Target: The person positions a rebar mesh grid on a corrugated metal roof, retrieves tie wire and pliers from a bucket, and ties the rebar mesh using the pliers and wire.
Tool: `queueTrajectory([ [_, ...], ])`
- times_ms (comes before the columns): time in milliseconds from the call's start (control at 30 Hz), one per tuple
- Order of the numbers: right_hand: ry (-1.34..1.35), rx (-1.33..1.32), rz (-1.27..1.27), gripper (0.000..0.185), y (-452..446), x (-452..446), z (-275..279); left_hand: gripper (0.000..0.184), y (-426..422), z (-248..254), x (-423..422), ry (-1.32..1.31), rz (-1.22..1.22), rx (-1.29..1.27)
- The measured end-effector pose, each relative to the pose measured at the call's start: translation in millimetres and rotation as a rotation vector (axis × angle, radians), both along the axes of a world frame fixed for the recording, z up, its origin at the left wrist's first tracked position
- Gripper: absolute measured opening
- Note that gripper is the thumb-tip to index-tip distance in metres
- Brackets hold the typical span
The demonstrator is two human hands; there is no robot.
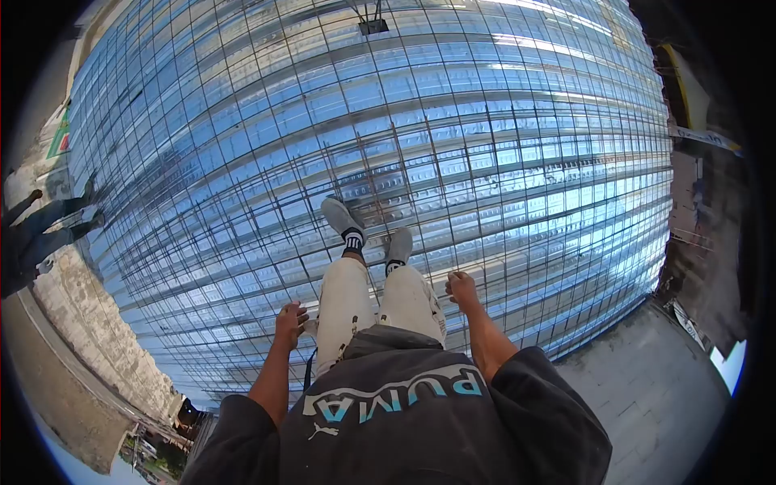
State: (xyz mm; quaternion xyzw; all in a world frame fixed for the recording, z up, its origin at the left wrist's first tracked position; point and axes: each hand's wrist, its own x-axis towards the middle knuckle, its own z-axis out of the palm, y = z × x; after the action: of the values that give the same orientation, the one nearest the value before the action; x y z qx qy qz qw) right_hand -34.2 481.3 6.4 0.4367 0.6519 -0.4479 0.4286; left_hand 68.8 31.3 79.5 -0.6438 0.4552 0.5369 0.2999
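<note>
My left hand hangs beside my left thigh, its fingers loosely bent with gaps between them, and I see nothing in it. On the other side, my right hand hangs near my right knee with the fingers curled in, and nothing shows in it. Below both hands spreads a grid of thin steel rebar over shiny ribbed metal decking. My grey shoes stand on this grid, the left one farther forward. Neither hand touches the bars.
A person in dark clothing stands at the left edge of the decking. Upright rods rise from a small dark block at the far side. A rough concrete ledge runs along the left, and a grey block surface lies at lower right.
</note>
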Motion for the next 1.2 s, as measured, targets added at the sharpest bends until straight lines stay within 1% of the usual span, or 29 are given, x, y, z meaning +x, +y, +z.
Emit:
queueTrajectory([
  [100,-0.049,0.002,-0.006,0.027,-20.4,0.9,25.8,0.047,-18.6,8.3,-9.2,-0.011,-0.014,0.026],
  [233,-0.068,0.04,-0.093,0.03,-37.0,11.8,42.6,0.048,-37.2,6.8,-18.7,-0.059,-0.045,0.037],
  [333,-0.077,0.052,-0.146,0.03,-40.6,12.4,56.9,0.042,-46.2,5.9,-36.7,-0.043,-0.081,0.053],
  [433,-0.094,0.081,-0.138,0.029,-38.6,19.2,55.3,0.045,-55.4,-0.9,-54.6,-0.016,-0.134,0.068],
  [533,-0.081,0.001,-0.212,0.028,-37.0,24.2,54.2,0.046,-62.2,0.9,-65.4,0.024,-0.132,0.066],
  [633,-0.08,0.077,-0.191,0.026,-52.2,19.8,63.1,0.046,-66.6,4.3,-67.3,0.026,-0.121,0.055],
  [733,-0.066,0.069,-0.202,0.027,-58.1,20.6,65.1,0.048,-71.1,2.5,-58.2,-0.004,-0.17,0.068],
  [867,-0.06,0.021,-0.189,0.031,-45.0,26.6,54.6,0.046,-58.8,12.0,-53.9,-0.001,-0.161,0.004],
  [967,-0.06,0.011,-0.129,0.032,-31.8,11.3,65.3,0.047,-44.4,8.4,-48.0,0.03,-0.142,0.007],
  [1000,-0.033,-0.016,-0.166,0.033,-25.2,9.1,64.2,0.047,-38.2,8.9,-47.5,0.049,-0.129,0.017],
  [1200,0.009,-0.032,-0.135,0.034,28.7,-20.6,64.5,0.046,19.9,28.5,-58.2,0.113,-0.047,0.0],
])
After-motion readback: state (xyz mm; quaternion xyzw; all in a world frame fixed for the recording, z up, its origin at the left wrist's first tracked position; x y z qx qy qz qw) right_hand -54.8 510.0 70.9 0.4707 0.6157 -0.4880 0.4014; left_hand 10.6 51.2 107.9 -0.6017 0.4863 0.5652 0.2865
